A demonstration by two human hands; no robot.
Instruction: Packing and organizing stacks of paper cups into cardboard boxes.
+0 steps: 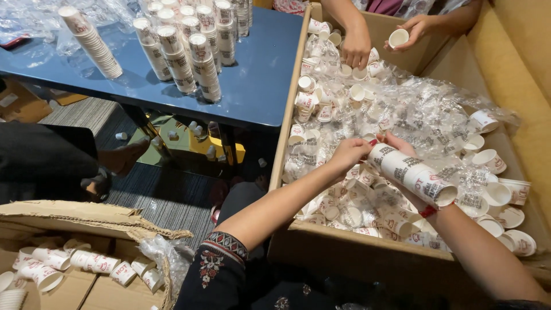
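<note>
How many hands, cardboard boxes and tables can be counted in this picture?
Own hands: 2, left hand and right hand, both gripping the cup stack
Co-worker's hands: 2
Cardboard boxes: 2, large box and small box
Blue table: 1
Total: 7

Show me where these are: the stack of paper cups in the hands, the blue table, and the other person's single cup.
stack of paper cups (pixel 410 172), head view, middle of the stack.
blue table (pixel 261 80), head view, bare top.
single cup (pixel 398 38), head view, its open mouth.
</note>
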